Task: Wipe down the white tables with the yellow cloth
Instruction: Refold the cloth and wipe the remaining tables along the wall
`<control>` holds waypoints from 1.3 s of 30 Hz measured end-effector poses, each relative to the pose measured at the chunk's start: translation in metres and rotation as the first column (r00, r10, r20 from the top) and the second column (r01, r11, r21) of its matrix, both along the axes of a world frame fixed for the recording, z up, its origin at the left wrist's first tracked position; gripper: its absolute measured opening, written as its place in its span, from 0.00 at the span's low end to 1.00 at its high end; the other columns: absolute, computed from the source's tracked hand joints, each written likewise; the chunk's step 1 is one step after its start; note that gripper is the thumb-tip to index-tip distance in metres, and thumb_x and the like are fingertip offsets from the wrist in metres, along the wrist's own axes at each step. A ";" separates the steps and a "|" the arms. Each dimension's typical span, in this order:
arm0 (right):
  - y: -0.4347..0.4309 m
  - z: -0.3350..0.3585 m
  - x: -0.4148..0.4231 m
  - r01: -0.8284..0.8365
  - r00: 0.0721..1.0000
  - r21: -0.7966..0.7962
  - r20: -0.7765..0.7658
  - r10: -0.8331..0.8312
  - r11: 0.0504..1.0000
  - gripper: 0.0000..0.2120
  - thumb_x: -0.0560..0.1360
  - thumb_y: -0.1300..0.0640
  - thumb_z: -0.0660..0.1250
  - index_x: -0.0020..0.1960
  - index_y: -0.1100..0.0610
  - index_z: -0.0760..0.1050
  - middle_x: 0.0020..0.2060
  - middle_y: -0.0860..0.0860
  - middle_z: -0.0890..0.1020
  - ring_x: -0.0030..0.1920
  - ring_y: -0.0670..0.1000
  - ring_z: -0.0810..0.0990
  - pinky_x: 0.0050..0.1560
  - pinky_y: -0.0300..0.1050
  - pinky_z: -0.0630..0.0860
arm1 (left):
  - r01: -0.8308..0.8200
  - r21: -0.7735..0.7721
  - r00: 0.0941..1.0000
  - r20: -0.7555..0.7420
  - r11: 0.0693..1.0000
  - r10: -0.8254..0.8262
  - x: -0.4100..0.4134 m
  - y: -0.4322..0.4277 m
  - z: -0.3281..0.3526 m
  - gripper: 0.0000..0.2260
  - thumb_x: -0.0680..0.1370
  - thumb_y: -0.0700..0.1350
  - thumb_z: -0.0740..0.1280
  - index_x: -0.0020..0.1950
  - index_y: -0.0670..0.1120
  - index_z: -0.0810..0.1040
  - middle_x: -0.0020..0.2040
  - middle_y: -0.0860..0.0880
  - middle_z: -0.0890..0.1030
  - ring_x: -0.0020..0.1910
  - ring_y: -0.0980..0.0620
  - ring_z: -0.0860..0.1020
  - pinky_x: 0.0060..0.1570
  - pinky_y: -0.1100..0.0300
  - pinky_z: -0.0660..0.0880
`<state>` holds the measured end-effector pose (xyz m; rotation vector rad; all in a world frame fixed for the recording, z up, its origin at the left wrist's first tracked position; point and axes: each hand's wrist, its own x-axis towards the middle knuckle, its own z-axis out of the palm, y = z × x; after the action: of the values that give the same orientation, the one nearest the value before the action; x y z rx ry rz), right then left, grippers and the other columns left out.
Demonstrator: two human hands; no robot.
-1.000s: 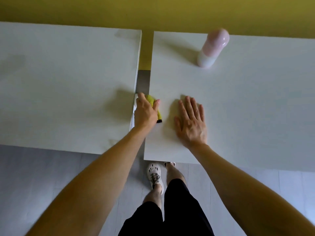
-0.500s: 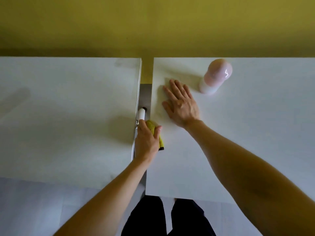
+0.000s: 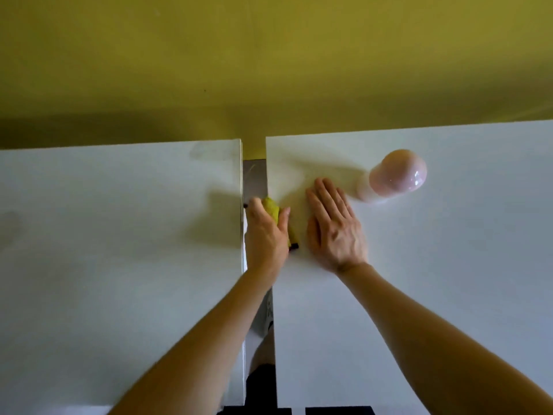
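Head view, looking down on two white counters set side by side. The left hand (image 3: 266,232) grips the yellow cloth (image 3: 273,209), fingers and thumb curled round it, at the left edge of the right counter (image 3: 449,265), where that edge meets the narrow gap (image 3: 254,178) dividing it from the left counter (image 3: 119,250). The cloth lies under and just far of the palm; its long axis runs near to far along the edge, with a dark tag (image 3: 294,246) showing at the near end. Whether the cloth folds down over the edge into the gap is probably so, but the hand hides it.

The right hand (image 3: 333,223) lies flat on the right counter just right of the cloth, fingers straight and holding nothing, apparently as a brace. A pink-capped container (image 3: 395,176) stands beyond it, to the far right.

The stroke in hand appears to follow the edge — the far stretch of it lies directly ahead of the cloth, so the left hand alone is placed to carry the wipe on.
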<state>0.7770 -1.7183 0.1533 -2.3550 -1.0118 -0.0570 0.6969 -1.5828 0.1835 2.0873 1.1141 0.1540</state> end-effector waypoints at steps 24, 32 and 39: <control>-0.072 0.040 -0.029 0.594 0.786 -0.004 -0.207 -0.582 0.804 0.26 0.71 0.46 0.84 0.59 0.58 0.76 0.54 0.51 0.78 0.51 0.53 0.78 0.52 0.60 0.80 | 0.394 0.284 0.917 -0.051 0.874 -0.396 0.074 0.124 0.055 0.22 0.84 0.56 0.71 0.69 0.42 0.72 0.63 0.39 0.79 0.55 0.31 0.81 0.46 0.47 0.71; -0.019 0.072 0.058 0.595 0.711 -0.075 -0.415 -0.568 0.800 0.35 0.68 0.45 0.87 0.67 0.59 0.77 0.57 0.57 0.84 0.51 0.64 0.84 0.47 0.46 0.74 | 0.273 0.259 0.962 -0.053 0.926 -0.269 0.023 0.151 0.098 0.23 0.84 0.58 0.70 0.70 0.42 0.71 0.65 0.39 0.81 0.60 0.31 0.80 0.53 0.43 0.75; 0.102 0.081 -0.045 -0.079 0.907 0.043 -0.411 0.090 0.996 0.35 0.66 0.46 0.87 0.68 0.51 0.78 0.58 0.51 0.86 0.51 0.57 0.86 0.51 0.53 0.85 | 0.017 0.327 1.000 -0.026 0.945 -0.009 -0.048 0.220 0.136 0.24 0.84 0.57 0.70 0.72 0.43 0.71 0.67 0.39 0.80 0.64 0.32 0.79 0.58 0.41 0.74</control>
<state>0.7316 -1.6167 0.2345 -2.1663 -0.8906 0.4428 0.6486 -1.3631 0.3197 2.3946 1.1512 0.3276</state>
